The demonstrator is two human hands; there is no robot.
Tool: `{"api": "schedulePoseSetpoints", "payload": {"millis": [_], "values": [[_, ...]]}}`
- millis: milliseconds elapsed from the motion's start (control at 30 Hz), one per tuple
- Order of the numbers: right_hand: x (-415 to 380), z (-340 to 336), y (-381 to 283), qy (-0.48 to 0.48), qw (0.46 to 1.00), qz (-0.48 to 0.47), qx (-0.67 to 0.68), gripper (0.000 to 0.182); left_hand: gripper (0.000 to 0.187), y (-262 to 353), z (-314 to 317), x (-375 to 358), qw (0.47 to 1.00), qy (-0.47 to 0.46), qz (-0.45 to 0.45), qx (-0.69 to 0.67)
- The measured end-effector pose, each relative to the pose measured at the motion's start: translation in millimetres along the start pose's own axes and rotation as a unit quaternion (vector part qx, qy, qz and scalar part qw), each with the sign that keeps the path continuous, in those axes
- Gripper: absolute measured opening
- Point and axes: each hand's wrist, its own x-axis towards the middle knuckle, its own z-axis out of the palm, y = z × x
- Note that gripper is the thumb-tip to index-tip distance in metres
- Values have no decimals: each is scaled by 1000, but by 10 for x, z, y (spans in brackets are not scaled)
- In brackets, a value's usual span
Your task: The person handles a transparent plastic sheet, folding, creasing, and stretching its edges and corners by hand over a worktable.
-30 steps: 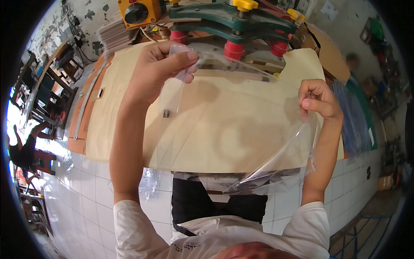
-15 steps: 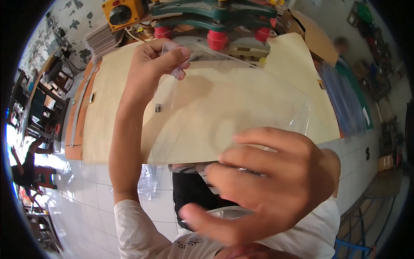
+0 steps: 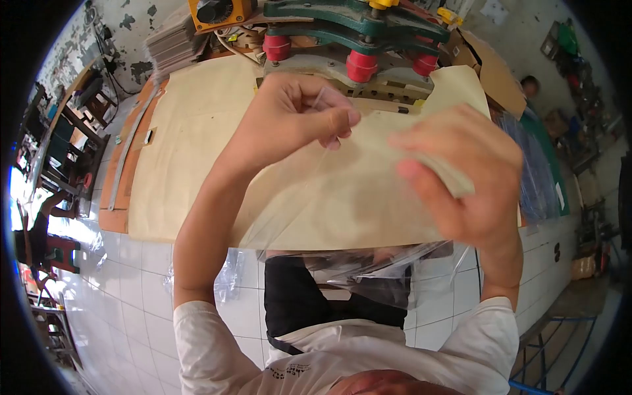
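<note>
My left hand (image 3: 306, 118) pinches the upper end of a clear plastic sheet (image 3: 375, 263) between thumb and fingers. From there the sheet slants down over the table's front edge, its lower part creased and hanging above my lap. To the right, my right hand (image 3: 471, 174) is raised over the table, smeared by motion. Its fingers are curved and its thumb stands apart from them, with nothing clearly held. The sheet's outline near the right hand is too faint to follow.
Cream paper (image 3: 191, 145) covers the tabletop. Behind it stands a green machine (image 3: 355, 29) with red knobs and a yellow control box (image 3: 220, 13). A metal ruler (image 3: 128, 158) lies at left, stacked plastic sheets (image 3: 530, 171) at right, beside an open cardboard box (image 3: 490, 76).
My left hand has shifted right with the sheet. My right hand has moved up and away, from close to the camera to over the table's right side. The sheet now sags past the front edge.
</note>
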Motion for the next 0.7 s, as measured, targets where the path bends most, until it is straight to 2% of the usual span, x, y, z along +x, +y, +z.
{"api": "schedulePoseSetpoints", "payload": {"millis": [67,100,167,200,267,367,500,700], "values": [[79,168,109,45,988,127,71,16,11,-12,41,-12,999,-35,-6,11],[93,234,129,45,989,126,69,16,11,-16,70,-21,999,-35,-4,11],[123,323,158,10,946,255,198,13,17,-24,117,-34,998,-60,-17,-8],[140,318,173,9,947,253,196,13,12,-32,122,-31,997,-70,-19,-4],[173,311,201,-81,910,315,258,16,12,-1,135,-33,997,-65,-35,11],[145,405,256,-40,924,288,249,11,13,9,129,-25,996,-60,-55,28],[138,462,301,-52,926,289,238,13,13,41,120,-26,996,-55,-64,15],[90,569,425,-56,860,315,398,18,11,21,94,-11,996,-81,-46,-2]]}}
